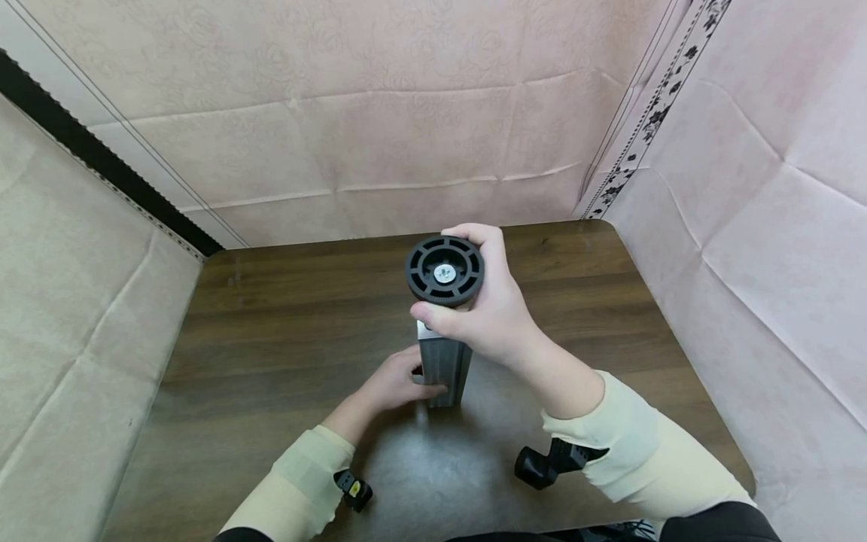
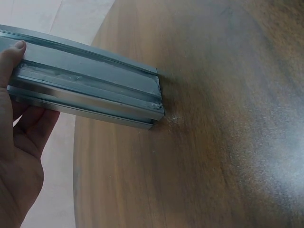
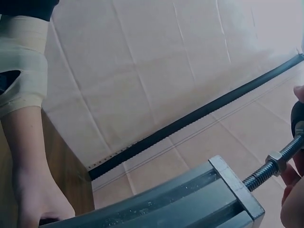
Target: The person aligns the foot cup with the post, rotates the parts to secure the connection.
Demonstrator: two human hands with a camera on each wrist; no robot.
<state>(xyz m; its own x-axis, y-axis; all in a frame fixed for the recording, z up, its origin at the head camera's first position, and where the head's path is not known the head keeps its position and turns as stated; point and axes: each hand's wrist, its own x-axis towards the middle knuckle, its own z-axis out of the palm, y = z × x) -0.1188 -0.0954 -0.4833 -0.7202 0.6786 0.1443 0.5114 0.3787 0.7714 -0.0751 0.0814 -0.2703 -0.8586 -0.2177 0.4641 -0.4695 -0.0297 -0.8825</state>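
A grooved aluminium profile (image 1: 443, 369) stands nearly upright, its lower end right at the wooden tabletop in the left wrist view. Low on its side, my left hand (image 1: 403, 384) grips it between thumb and fingers. At the top is a black round levelling foot (image 1: 445, 271) with ribs and a screw head in its centre. My right hand (image 1: 497, 301) holds this foot by the rim, thumb on the near side and fingers on the far side. Between foot and profile, the right wrist view shows a threaded rod (image 3: 259, 179) with a hex nut (image 3: 275, 163), entering the metal end plate (image 3: 237, 190).
The brown wood-grain table (image 1: 284, 324) has rounded corners, and light glares off its near part. Pale cloth-like walls (image 1: 379, 135) enclose it at the back and both sides. Small black cameras (image 1: 538, 467) are strapped to both wrists over cream wraps.
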